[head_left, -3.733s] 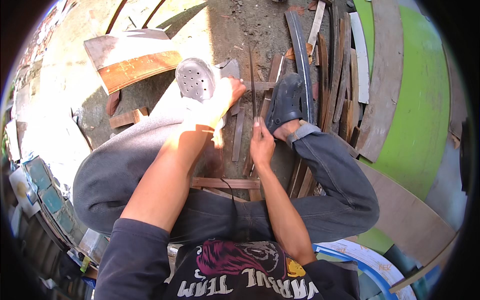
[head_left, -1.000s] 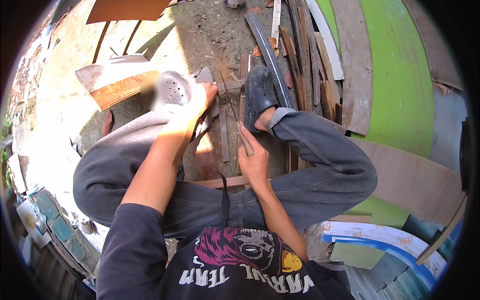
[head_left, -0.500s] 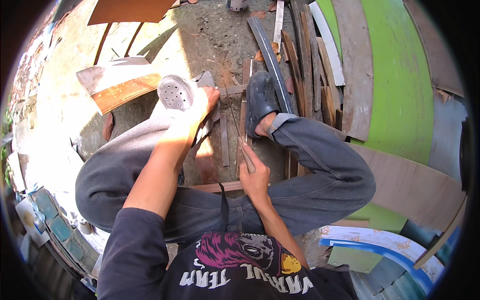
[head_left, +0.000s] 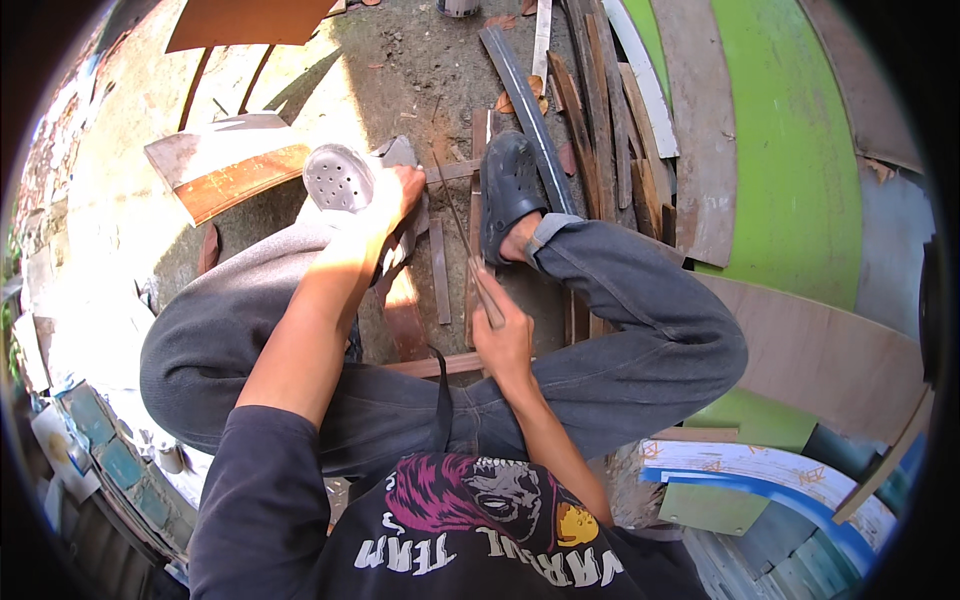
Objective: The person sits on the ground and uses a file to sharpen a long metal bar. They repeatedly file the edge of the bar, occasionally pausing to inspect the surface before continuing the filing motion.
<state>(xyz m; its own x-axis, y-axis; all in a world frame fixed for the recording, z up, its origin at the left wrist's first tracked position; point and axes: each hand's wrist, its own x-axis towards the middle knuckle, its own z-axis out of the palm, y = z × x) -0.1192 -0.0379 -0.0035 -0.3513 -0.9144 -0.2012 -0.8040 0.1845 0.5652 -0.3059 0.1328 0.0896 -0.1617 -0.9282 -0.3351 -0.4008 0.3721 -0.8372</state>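
Observation:
My right hand [head_left: 503,340] is wrapped round the wooden handle of a handsaw [head_left: 459,215], whose long thin blade shows almost edge-on. The blade points away from me and crosses a narrow wooden strip [head_left: 455,172]. At the strip's left end my left hand [head_left: 405,188] is closed on it, beside the grey-white clog [head_left: 339,180] on my left foot. The far side of that hand's fingers is hidden. Close to the strip's right end stands my right foot in a dark clog [head_left: 510,190], on a long board [head_left: 475,290] lying lengthwise on the ground.
Several long wood offcuts [head_left: 600,120] lie to the right, beside a green panel [head_left: 785,150] and plywood sheets [head_left: 810,335]. A dark metal-like bar [head_left: 528,115] lies beyond my right foot. An orange-edged board [head_left: 240,180] sits at left. Loose wood pieces [head_left: 440,270] lie between my legs.
The whole view has shifted slightly, so things appear a little further left and up. Both hands keep their holds, and the handsaw's blade leans a bit more to the left.

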